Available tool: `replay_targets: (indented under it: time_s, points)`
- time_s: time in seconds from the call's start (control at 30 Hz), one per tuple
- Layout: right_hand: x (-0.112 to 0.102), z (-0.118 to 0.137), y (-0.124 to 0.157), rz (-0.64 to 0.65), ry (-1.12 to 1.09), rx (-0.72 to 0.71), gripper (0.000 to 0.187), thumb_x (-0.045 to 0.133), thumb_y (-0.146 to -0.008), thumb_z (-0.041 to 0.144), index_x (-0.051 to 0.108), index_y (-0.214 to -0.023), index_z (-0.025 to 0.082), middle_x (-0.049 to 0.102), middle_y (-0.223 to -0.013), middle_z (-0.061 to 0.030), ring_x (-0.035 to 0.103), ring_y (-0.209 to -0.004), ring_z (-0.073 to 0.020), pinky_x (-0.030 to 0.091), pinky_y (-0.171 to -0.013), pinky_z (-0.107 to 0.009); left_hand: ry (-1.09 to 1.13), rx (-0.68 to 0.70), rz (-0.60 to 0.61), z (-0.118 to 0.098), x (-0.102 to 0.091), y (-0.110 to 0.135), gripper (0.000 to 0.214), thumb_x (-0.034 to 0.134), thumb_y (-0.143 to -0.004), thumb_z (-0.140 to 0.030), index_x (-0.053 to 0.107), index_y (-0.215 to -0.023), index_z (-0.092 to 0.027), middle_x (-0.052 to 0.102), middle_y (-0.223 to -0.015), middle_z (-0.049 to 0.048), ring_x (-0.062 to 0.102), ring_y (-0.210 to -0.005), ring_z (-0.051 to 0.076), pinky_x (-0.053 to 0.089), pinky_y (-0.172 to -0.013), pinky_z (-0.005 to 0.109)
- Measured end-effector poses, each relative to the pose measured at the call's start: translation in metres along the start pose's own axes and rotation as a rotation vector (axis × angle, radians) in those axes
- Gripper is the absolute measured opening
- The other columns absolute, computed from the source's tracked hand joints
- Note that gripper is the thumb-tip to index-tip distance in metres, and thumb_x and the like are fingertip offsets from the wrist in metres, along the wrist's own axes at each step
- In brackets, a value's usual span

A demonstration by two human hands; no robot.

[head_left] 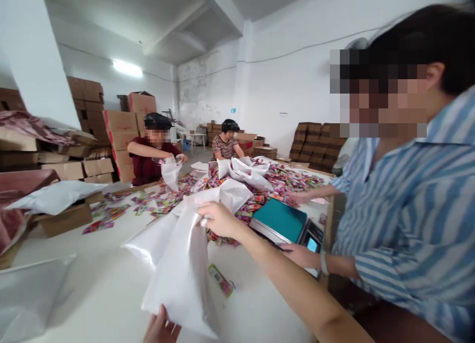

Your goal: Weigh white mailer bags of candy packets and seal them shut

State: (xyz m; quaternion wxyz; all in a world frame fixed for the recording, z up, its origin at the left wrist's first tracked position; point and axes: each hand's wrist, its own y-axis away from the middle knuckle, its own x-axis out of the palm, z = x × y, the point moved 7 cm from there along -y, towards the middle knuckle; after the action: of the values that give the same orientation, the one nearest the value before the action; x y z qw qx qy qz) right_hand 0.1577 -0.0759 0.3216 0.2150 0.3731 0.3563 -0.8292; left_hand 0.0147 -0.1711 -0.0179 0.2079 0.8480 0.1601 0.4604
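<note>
Held nearest, a white bag [178, 269] is pinched at its bottom edge by the left hand [160, 328] and gripped at its mouth by the right hand [218, 218], above the table [92, 293]; the thin film could slip.
</note>
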Motion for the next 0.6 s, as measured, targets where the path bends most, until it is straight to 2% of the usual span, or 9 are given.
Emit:
replay_targets:
  time_s: [0.07,0.13,0.23,0.33,0.4,0.5,0.6]
  points:
    - [-0.011,-0.008,0.025,0.010,-0.017,0.017,0.021,0.049,-0.069,0.001,0.055,-0.060,0.018,0.054,-0.067,0.0018,0.054,-0.078,-0.0149,0.038,-0.073,-0.022,-0.014,-0.021,-0.038,0.019,0.006,-0.003,0.030,0.076,-0.062,-0.026,0.064,-0.089,-0.024,0.069,-0.082,-0.0013,0.066,-0.069,0.017,0.058,-0.062,0.028]
    - [-0.025,-0.015,0.046,0.021,-0.016,0.023,0.021,0.048,-0.069,0.000,0.051,-0.058,0.018,0.050,-0.064,0.0029,0.051,-0.071,-0.0132,0.036,-0.067,-0.021,-0.053,-0.020,-0.072,0.035,0.021,-0.001,0.021,0.069,-0.067,-0.022,0.063,-0.087,-0.022,0.069,-0.082,-0.0005,0.064,-0.067,0.016,0.057,-0.061,0.026]
    - [-0.057,-0.032,0.072,-0.027,0.028,0.075,0.020,0.050,-0.069,0.002,0.048,-0.057,0.018,0.047,-0.062,0.0034,0.049,-0.068,-0.0125,0.032,-0.063,-0.021,-0.123,0.017,-0.018,0.052,0.067,0.003,0.012,0.063,-0.073,-0.019,0.063,-0.085,-0.019,0.067,-0.082,0.0002,0.063,-0.068,0.013,0.055,-0.062,0.023]
    - [-0.096,-0.057,0.100,-0.142,0.078,0.191,0.017,0.053,-0.071,0.008,0.047,-0.058,0.018,0.046,-0.063,0.0037,0.047,-0.066,-0.0118,0.030,-0.061,-0.022,-0.182,0.053,0.043,0.068,0.117,0.001,0.012,0.064,-0.073,-0.020,0.061,-0.085,-0.018,0.064,-0.078,-0.0005,0.060,-0.064,0.011,0.052,-0.058,0.021]
    - [-0.115,-0.074,0.119,-0.196,0.103,0.260,0.015,0.053,-0.072,0.010,0.048,-0.060,0.018,0.046,-0.063,0.0039,0.045,-0.064,-0.0115,0.030,-0.060,-0.022,-0.218,0.064,0.053,0.081,0.141,-0.007,0.015,0.067,-0.071,-0.023,0.058,-0.082,-0.019,0.060,-0.069,-0.0030,0.056,-0.056,0.010,0.048,-0.051,0.020]
    - [-0.125,-0.094,0.141,-0.220,0.090,0.299,0.011,0.054,-0.071,0.012,0.050,-0.063,0.018,0.048,-0.066,0.0039,0.045,-0.066,-0.0117,0.031,-0.061,-0.022,-0.248,0.065,0.035,0.100,0.156,-0.020,0.023,0.072,-0.067,-0.028,0.052,-0.076,-0.020,0.054,-0.060,-0.0061,0.051,-0.047,0.009,0.042,-0.045,0.020]
    - [-0.120,-0.107,0.151,-0.231,0.020,0.302,0.009,0.060,-0.069,0.017,0.052,-0.066,0.018,0.049,-0.068,0.0043,0.046,-0.067,-0.0114,0.032,-0.061,-0.021,-0.257,0.092,-0.008,0.114,0.152,-0.027,0.024,0.071,-0.066,-0.025,0.049,-0.075,-0.021,0.055,-0.065,-0.0054,0.053,-0.051,0.009,0.043,-0.049,0.021]
